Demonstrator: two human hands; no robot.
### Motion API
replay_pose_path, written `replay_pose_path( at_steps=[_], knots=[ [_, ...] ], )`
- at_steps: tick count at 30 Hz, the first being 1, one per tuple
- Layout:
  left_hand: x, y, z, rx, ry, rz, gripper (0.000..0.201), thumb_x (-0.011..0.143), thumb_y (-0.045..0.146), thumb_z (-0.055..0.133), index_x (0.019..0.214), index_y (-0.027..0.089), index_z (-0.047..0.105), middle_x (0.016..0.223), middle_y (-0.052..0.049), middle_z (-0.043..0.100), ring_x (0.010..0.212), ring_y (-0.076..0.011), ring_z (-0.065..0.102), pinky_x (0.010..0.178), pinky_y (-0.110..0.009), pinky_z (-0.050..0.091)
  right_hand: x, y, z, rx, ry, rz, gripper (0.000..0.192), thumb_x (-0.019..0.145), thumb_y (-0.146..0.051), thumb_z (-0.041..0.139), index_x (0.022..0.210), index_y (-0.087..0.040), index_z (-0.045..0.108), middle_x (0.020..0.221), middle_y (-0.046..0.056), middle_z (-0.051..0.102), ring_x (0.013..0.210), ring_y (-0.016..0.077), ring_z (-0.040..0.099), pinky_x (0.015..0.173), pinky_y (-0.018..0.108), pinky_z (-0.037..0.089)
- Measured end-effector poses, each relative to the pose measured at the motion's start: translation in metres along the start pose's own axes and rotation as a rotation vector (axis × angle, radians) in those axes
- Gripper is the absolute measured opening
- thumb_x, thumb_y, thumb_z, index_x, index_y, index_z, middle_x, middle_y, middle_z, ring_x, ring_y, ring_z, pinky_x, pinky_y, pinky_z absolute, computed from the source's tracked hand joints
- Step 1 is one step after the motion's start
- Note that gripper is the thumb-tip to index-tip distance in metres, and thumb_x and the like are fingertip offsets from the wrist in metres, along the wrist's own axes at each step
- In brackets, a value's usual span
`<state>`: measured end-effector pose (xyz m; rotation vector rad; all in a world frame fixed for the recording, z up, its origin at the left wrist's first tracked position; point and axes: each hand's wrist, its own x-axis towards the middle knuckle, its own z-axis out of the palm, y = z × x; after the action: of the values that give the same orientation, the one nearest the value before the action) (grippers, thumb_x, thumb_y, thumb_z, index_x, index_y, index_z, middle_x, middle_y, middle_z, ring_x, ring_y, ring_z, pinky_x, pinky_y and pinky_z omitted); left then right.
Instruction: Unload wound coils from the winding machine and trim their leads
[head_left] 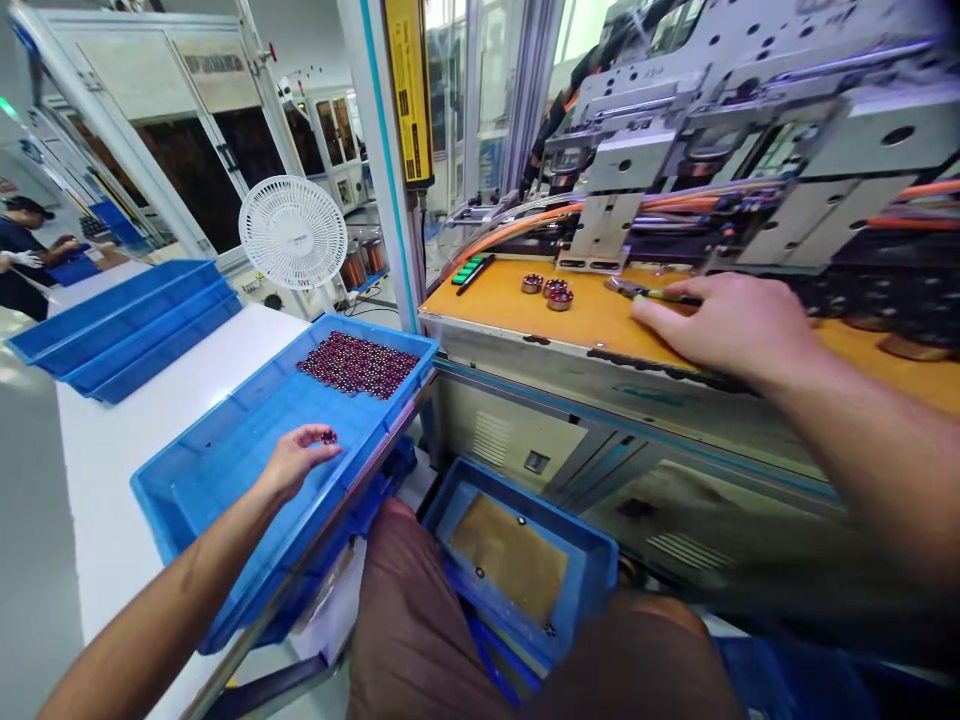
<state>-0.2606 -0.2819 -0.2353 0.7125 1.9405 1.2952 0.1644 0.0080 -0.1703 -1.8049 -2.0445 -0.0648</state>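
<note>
My left hand [296, 462] pinches a small, round, dark-red and black part [328, 437], which looks like a motor stator, over the blue tray [217, 470]. Packed together at that tray's far end are many similar stators [356, 365]. On the orange bench top [510, 300], my right hand [739, 325] has its thumb and index finger around the handles of a pair of pliers [634, 289]. The pliers' jaws point left, towards several larger-looking stators [559, 296] standing on the bench.
Above the bench hangs machinery [622, 170] with orange hoses. A green-and-black strip [472, 270] lies at the bench's left end. Below stands another blue bin [600, 550] with a few small parts. Left are a white fan [292, 232], stacked blue trays [127, 320] and a person [30, 250].
</note>
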Motion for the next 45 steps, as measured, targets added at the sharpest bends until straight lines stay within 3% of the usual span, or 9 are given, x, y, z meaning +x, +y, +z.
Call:
replay_pose_path(
  at_steps=[6,12,16,19,24,31,37,41,45],
  knots=[
    [0.102,-0.018,0.027,0.254,0.101,0.085,0.034,0.093,0.034,0.061,0.122,0.016,0.059,0.122,-0.010,0.063,0.104,-0.0225,0.065,0.087,-0.044,0.057,-0.006,0.011,0.005,0.147,0.420,-0.231,0.035,0.088,-0.041,0.055,0.096,-0.013,0.074,0.101,0.016,0.074,0.096,0.0267,0.066,0.080,0.036,0.046],
    [0.138,-0.029,0.048,0.414,0.118,0.186,0.034,0.093,0.034,0.061,0.122,0.016,0.059,0.123,-0.010,0.063,0.105,-0.0229,0.064,0.088,-0.045,0.056,-0.014,0.015,0.003,0.037,0.903,-0.336,0.043,0.091,-0.048,0.041,0.099,-0.013,0.065,0.097,0.018,0.069,0.092,0.0304,0.065,0.077,0.042,0.047],
    [0.137,-0.030,0.055,0.452,0.166,0.245,0.035,0.093,0.034,0.061,0.123,0.016,0.059,0.122,-0.010,0.063,0.103,-0.0225,0.065,0.087,-0.044,0.057,-0.016,0.009,-0.001,0.047,0.856,-0.366,0.045,0.093,-0.046,0.040,0.094,-0.011,0.068,0.093,0.019,0.070,0.088,0.0294,0.065,0.074,0.038,0.047],
    [0.125,-0.024,0.054,0.461,0.193,0.295,0.034,0.094,0.034,0.060,0.122,0.016,0.059,0.120,-0.009,0.064,0.100,-0.0213,0.065,0.084,-0.042,0.057,-0.021,-0.001,-0.008,0.107,0.600,-0.256,0.044,0.093,-0.040,0.040,0.090,-0.010,0.071,0.092,0.020,0.071,0.087,0.0283,0.064,0.072,0.036,0.042],
    [0.092,0.037,0.067,0.455,0.216,0.492,0.043,0.085,0.028,0.070,0.123,0.015,0.057,0.091,-0.004,0.068,0.080,-0.0183,0.065,0.082,-0.038,0.055,-0.022,-0.012,-0.018,0.145,0.365,-0.208,0.035,0.094,-0.035,0.048,0.082,-0.013,0.073,0.087,0.014,0.074,0.079,0.0228,0.064,0.067,0.031,0.036],
    [0.043,0.166,0.190,0.411,-0.021,0.872,0.035,0.073,0.031,0.077,0.105,0.019,0.068,0.097,-0.005,0.073,0.092,-0.0204,0.066,0.091,-0.034,0.049,-0.016,-0.011,-0.023,0.146,0.264,-0.189,0.040,0.098,-0.037,0.048,0.074,-0.015,0.071,0.081,0.011,0.072,0.072,0.0196,0.060,0.064,0.030,0.031],
    [0.032,0.193,0.295,0.391,-0.079,0.810,0.047,0.061,0.023,0.085,0.102,0.017,0.063,0.085,-0.006,0.073,0.085,-0.0226,0.068,0.085,-0.036,0.048,-0.014,-0.011,-0.026,0.186,0.308,-0.192,0.040,0.098,-0.038,0.051,0.069,-0.016,0.068,0.075,0.008,0.070,0.069,0.0174,0.058,0.063,0.029,0.030],
    [0.031,0.196,0.319,0.314,0.005,0.738,0.047,0.060,0.020,0.084,0.099,0.022,0.057,0.089,-0.005,0.072,0.102,-0.0273,0.064,0.098,-0.045,0.040,-0.016,-0.008,-0.029,0.218,0.431,-0.163,0.039,0.103,-0.033,0.038,0.083,-0.016,0.068,0.086,0.010,0.068,0.081,0.0187,0.060,0.072,0.028,0.036],
    [0.022,0.193,0.305,0.179,-0.021,0.719,0.044,0.063,0.015,0.079,0.099,0.022,0.056,0.085,-0.002,0.067,0.092,-0.0232,0.064,0.095,-0.042,0.043,-0.022,-0.007,-0.031,0.248,0.547,-0.137,0.045,0.105,-0.029,0.025,0.095,-0.015,0.067,0.092,0.013,0.066,0.088,0.0206,0.059,0.081,0.029,0.039]
  ],
)
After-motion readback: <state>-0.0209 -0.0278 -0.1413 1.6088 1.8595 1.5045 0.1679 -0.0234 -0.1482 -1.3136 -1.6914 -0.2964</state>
